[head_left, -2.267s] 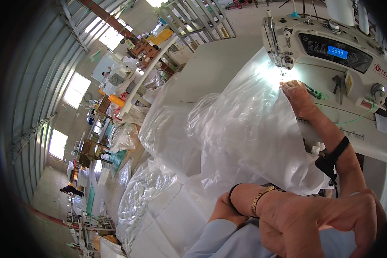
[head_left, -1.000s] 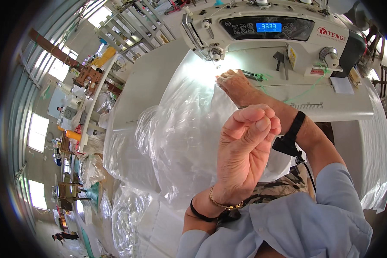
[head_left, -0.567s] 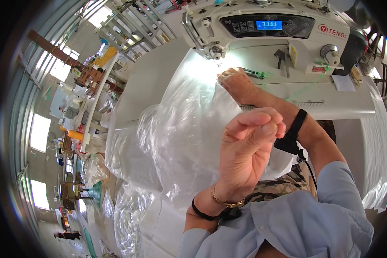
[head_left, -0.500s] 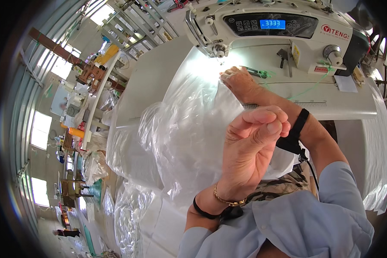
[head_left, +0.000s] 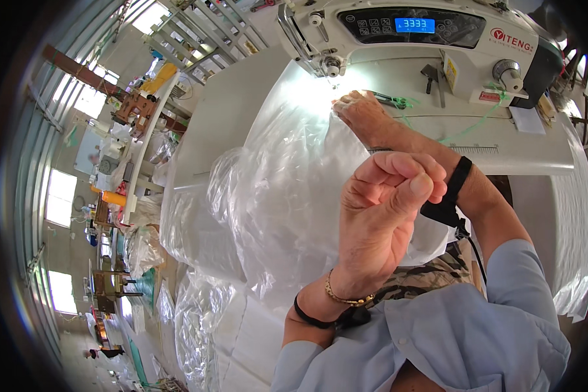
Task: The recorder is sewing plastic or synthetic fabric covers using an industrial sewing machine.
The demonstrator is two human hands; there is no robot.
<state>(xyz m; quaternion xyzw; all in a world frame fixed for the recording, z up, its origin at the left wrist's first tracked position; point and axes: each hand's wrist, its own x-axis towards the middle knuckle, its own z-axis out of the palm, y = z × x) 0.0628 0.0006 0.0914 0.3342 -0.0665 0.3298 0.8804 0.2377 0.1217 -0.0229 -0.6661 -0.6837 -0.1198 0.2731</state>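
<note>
A white sewing machine [head_left: 372,40] stands at the far side of the table, its lamp shining on the needle area [head_left: 333,81]. A large sheet of clear, wrinkled plastic [head_left: 274,196] runs from under the needle down across the near edge. My right hand [head_left: 364,117] is just right of the needle, fingers bunched down on the sheet's edge. Nearer to me, my left hand [head_left: 389,209] is raised with thumb and fingertips pinched together. Whatever it holds, if anything, is too small or hidden to make out. A paler white layer shows behind the left hand.
Scissors [head_left: 393,101] with green thread lie right of the needle, near a small black-headed tool [head_left: 429,77]. A ruler scale [head_left: 480,149] marks the table's near side. More plastic [head_left: 202,326] hangs at the lower left. A cluttered shelf [head_left: 151,140] stands farther left.
The view has shifted slightly, putting the machine a little higher. My left hand stays pinched, a touch farther right. My right hand keeps its place by the needle.
</note>
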